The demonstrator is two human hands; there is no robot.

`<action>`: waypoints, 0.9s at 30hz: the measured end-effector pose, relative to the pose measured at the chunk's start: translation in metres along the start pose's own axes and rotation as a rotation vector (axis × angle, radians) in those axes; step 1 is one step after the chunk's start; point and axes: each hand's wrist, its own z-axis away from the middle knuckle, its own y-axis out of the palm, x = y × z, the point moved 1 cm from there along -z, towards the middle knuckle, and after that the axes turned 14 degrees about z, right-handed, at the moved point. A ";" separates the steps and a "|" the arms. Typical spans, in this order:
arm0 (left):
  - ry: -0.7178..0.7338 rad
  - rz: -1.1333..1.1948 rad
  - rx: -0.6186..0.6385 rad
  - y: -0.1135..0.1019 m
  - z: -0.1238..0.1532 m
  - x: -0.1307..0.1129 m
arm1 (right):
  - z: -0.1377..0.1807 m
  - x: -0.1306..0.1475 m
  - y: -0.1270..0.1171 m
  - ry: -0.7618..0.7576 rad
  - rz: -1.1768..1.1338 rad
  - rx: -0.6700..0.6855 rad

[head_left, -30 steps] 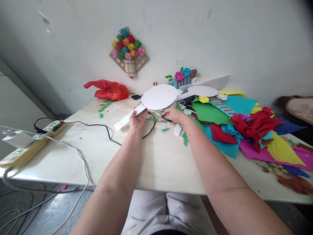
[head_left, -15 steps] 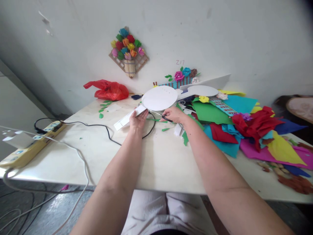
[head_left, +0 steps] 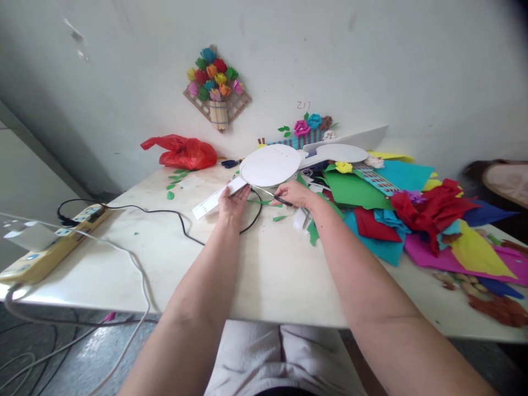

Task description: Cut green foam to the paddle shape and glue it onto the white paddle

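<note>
My left hand (head_left: 232,201) grips the near edge of a white foam board piece (head_left: 270,164) with a round disc shape and a long strip running left. My right hand (head_left: 293,193) is closed on black-handled scissors (head_left: 277,197), whose blades point left under the disc's near edge. Both hands are over the middle of the pale table (head_left: 264,275). Green paper scraps (head_left: 312,232) lie right beside my right hand.
A heap of coloured paper sheets (head_left: 416,220) covers the table's right side. A red plastic bag (head_left: 183,152) lies at the back left. A black cable (head_left: 165,214) runs to a yellowish power strip (head_left: 53,245) at the left edge. Paper flower crafts hang on the wall (head_left: 216,85).
The white disc has shifted very slightly to the right between my hands. Otherwise nothing has visibly changed.
</note>
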 end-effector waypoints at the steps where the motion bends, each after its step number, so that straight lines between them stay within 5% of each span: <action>1: 0.001 -0.001 0.001 0.000 0.000 0.000 | 0.000 0.000 0.000 0.003 -0.016 0.003; 17: -0.056 -0.031 0.032 -0.002 0.000 0.007 | 0.001 0.007 0.015 0.040 -0.312 0.153; 27: -0.075 -0.008 0.015 -0.003 -0.002 0.007 | -0.002 0.009 0.025 0.033 -0.337 0.045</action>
